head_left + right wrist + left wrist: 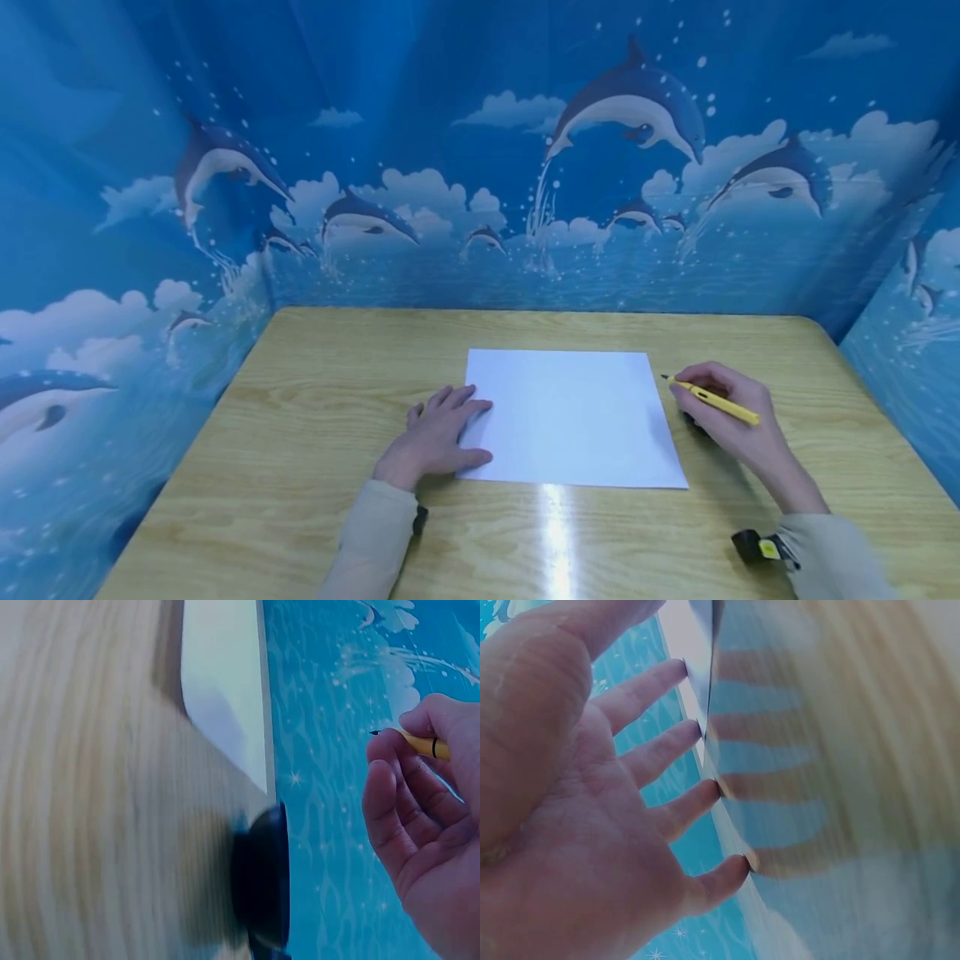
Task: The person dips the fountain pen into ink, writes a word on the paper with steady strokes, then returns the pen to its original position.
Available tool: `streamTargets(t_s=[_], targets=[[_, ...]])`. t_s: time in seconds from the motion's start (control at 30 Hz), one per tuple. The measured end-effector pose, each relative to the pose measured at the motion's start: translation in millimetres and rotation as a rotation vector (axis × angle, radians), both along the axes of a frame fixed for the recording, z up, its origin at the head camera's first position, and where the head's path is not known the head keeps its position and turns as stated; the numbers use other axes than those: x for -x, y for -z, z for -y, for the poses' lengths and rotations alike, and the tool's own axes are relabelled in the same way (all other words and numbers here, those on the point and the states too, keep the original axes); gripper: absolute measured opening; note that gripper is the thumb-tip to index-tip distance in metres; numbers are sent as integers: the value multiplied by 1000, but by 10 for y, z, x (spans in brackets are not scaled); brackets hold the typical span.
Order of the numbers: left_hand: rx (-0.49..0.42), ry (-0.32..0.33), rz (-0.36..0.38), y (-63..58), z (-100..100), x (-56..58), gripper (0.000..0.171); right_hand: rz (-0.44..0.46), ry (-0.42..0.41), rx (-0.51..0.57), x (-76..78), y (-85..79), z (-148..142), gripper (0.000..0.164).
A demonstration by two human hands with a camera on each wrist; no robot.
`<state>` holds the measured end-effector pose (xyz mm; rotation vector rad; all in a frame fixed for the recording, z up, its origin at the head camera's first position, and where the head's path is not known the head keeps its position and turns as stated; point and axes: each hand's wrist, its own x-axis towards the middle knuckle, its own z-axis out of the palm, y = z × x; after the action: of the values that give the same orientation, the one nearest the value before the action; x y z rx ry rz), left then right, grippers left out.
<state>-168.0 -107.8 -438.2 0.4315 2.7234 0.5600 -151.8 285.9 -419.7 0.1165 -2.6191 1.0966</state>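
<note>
Firstly, at the left edge of a white sheet of paper [570, 417], my left hand [435, 437] rests with its fingers spread apart. The sheet lies flat on a wooden table [300, 400]. Just right of the sheet, my right hand [738, 437] pinches a yellow pen [714, 400], dark tip towards the sheet. Also right of the sheet, a dark object [262, 877] is partly hidden; any contents I cannot tell.

Glare streak on tabletop [300, 433], shadow beneath right hand [738, 437], dimmer wrist views
</note>
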Motion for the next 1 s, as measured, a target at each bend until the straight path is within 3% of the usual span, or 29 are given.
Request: streamTargets(t_s=[0.43, 0.73, 1.0], targets=[[-3, 9, -9, 10, -14, 6, 69, 100, -96, 59, 175, 58, 312, 18], [-46, 24, -15, -25, 63, 29, 68, 221, -137, 154, 286, 71, 474, 30], [-18, 23, -42, -28, 144, 58, 67, 282, -168, 243, 394, 130, 652, 34]])
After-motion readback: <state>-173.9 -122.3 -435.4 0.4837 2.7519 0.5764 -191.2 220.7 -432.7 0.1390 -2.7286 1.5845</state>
